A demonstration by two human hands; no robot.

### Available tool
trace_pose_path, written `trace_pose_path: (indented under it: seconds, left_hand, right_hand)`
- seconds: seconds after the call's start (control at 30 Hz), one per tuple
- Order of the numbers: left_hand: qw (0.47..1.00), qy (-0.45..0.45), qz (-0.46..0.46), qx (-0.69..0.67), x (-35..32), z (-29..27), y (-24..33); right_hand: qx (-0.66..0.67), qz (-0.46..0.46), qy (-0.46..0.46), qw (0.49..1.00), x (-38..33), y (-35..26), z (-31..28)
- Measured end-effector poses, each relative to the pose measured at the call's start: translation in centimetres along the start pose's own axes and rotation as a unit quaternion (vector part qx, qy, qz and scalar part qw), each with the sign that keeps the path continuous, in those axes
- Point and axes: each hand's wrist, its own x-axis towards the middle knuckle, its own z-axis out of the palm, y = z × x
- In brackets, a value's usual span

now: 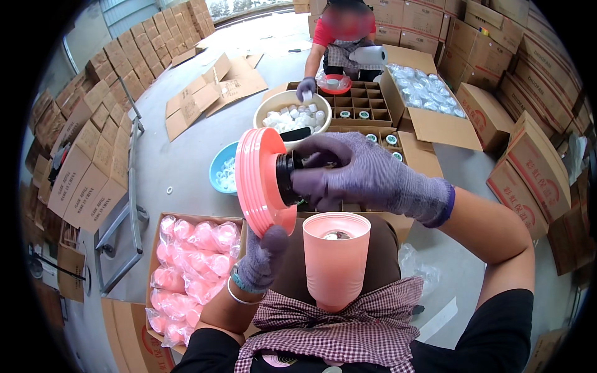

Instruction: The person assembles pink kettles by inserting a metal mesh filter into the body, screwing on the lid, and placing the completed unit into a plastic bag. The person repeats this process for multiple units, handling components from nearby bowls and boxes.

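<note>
**Black piece pressed into the pink lids, between both hands**

Head view: I see my left hand (261,258) under the stack of pink lids (261,180), thumb up against its lower rim, fingers closed on the edge. The stack stands on edge, its flat faces turned left and right, so its axis runs sideways toward my right hand (367,177). That hand comes in from the right and is clamped around a black round part (287,179) seated at the middle of the lids. Both hands are close together; the right one is nearer the black part. Just below the right hand a pink cup (336,261) stands upright in my lap, open mouth up. Left of my left hand sits a box of bagged pink pieces (193,261).
</note>
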Motion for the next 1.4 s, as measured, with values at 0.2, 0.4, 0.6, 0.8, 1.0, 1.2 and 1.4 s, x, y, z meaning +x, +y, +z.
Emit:
trace_pose_path:
  seconds: [0.2,0.4,0.6,0.8,1.0,1.2,1.4]
  left_hand:
    - [0.998,0.027,-0.019,-0.059,-0.6,1.0,0.8]
    - [0.986,0.022,-0.08,-0.142,-0.3,1.0,3.0]
    - [0.952,-0.02,-0.181,-0.245,0.3,0.7,4.3]
    - [0.852,-0.022,-0.2,-0.484,0.4,1.2,5.5]
    - [0.98,0.025,0.089,0.175,3.1,1.0,4.2]
    - [0.966,0.108,0.036,0.234,5.1,0.0,-6.7]
    - [0.99,-0.054,-0.039,0.121,6.6,7.1,-7.6]
  right_hand:
    - [-0.294,-0.39,0.096,0.867,0.2,2.3,0.4]
    - [-0.455,-0.507,0.068,0.729,0.1,2.9,-0.1]
    - [-0.493,-0.545,0.037,0.677,-0.7,2.7,-1.0]
    - [-0.499,-0.522,0.018,0.692,-0.6,1.7,-0.7]
    - [-0.444,-0.438,0.162,0.764,-2.0,-0.3,-0.8]
    - [-0.22,-0.402,0.118,0.881,-1.9,2.5,1.2]
    - [0.051,-0.24,0.125,0.961,-2.7,2.5,1.8]
